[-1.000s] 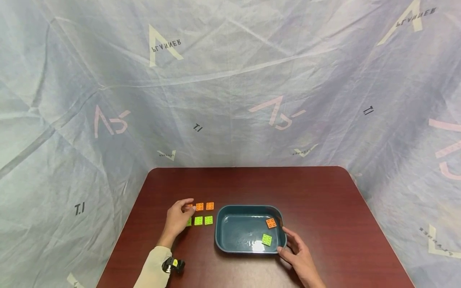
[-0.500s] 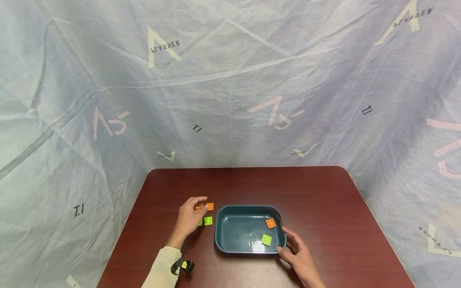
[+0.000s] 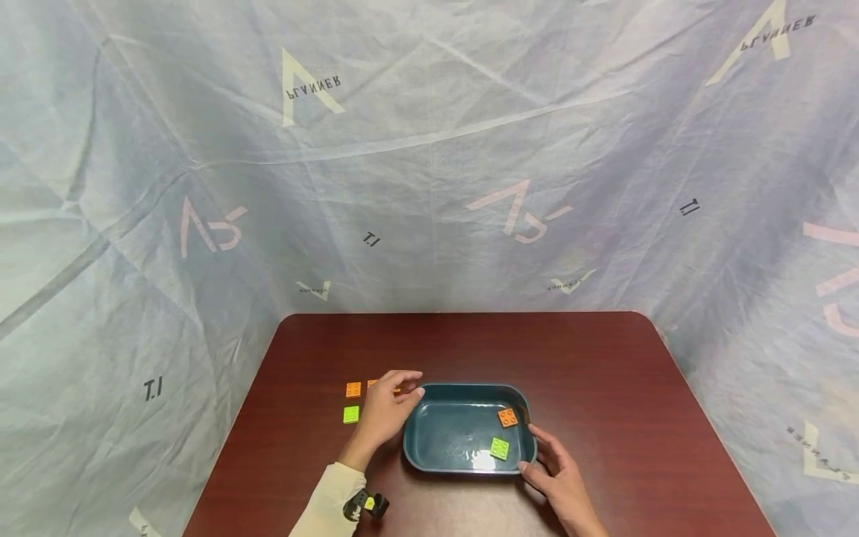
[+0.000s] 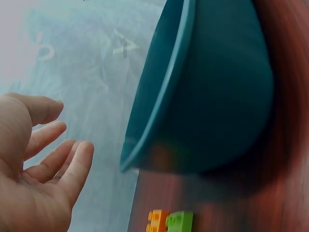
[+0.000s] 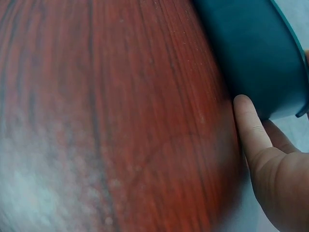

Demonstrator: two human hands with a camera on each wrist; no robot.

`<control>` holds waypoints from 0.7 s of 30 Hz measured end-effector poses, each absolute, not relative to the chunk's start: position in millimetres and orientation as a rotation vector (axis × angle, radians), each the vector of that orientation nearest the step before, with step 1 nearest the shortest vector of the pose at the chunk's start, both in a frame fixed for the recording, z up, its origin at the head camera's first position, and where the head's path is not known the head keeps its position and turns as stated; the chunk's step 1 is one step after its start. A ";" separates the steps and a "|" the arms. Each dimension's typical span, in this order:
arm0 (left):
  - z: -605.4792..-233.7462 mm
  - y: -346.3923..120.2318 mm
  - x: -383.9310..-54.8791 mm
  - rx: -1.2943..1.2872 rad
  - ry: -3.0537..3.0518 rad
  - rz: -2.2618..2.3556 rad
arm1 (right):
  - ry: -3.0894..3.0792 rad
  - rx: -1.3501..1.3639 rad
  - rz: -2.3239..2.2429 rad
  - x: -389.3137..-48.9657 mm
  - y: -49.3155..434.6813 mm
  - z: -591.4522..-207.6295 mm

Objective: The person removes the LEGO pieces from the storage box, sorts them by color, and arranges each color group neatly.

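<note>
A deep blue-green rectangular dish rests on the table; inside, toward its right end, lie an orange toy brick and a green toy brick. My left hand hovers at the dish's left rim, fingers gently bent; the left wrist view shows nothing in its grasp. My right hand holds the dish's near right corner, thumb against the wall and other fingers along the right side. Left of the dish sit another orange brick and another green brick. More orange pieces are partly covered by my left hand.
The dark red wood-grain table has rounded far corners. Printed grey cloth hangs behind it and along both sides. A black strap device is worn on my left wrist.
My left hand has moved right, from over the leftmost bricks to the dish's left rim. The leftmost orange and green bricks are now uncovered. My right hand stays at the dish's corner.
</note>
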State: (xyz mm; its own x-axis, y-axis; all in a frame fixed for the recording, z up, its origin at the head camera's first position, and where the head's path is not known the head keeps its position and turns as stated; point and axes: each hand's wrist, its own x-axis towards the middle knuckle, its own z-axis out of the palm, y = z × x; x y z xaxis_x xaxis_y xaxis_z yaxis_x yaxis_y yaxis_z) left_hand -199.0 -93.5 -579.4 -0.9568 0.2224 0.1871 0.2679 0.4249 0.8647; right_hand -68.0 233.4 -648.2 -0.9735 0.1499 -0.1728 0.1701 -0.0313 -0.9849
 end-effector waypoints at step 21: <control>-585.6 -23.1 -191.8 -0.572 -2.743 -1.628 | 2.197 0.302 -2.234 -67.1 233.6 -649.2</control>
State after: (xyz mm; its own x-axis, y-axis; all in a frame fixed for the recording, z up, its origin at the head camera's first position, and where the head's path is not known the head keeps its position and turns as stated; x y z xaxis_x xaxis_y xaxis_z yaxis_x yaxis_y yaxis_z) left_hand -191.8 -23.1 -585.6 -0.9330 0.3477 0.0929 0.2480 0.4343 0.8659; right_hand -67.1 233.6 -649.2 -0.9816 0.1380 -0.1321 0.1298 -0.0256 -0.9912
